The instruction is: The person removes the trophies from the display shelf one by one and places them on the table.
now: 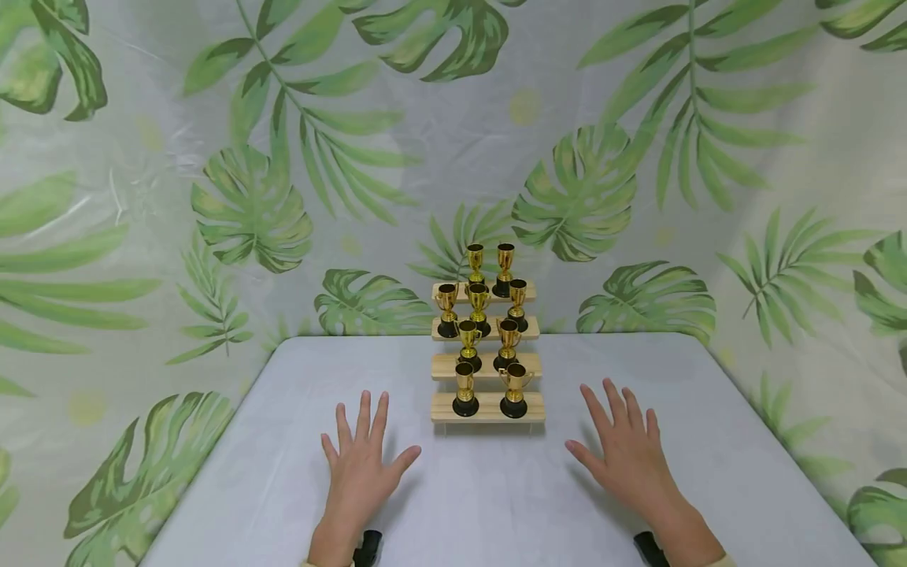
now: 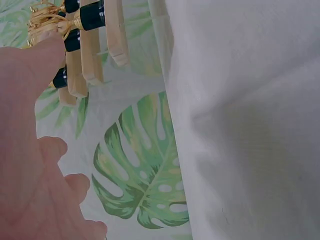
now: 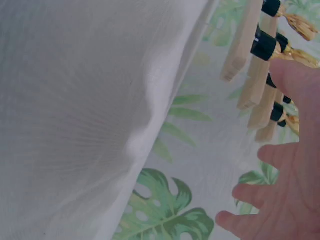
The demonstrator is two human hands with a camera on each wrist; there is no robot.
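Several small gold trophy cups with black bases stand upright on a tiered wooden rack (image 1: 489, 408) at the middle of the table. Two trophies, a left one (image 1: 464, 387) and a right one (image 1: 515, 389), occupy the lowest shelf. To the left of the rack my left hand (image 1: 360, 471) hovers with its fingers spread, holding nothing. My right hand (image 1: 629, 465) is likewise spread on the right side, apart from the rack. Both wrist views show a palm with the rack beyond it; the left thumb (image 2: 47, 52) and right thumb (image 3: 287, 77) overlap some trophies there without visible grip.
A white cloth (image 1: 489, 504) covers the table. Behind and around it hangs a pale curtain (image 1: 453, 157) printed with green leaves. The rack stands toward the far half of the table, and a black strap piece (image 1: 368, 547) sits at my left wrist.
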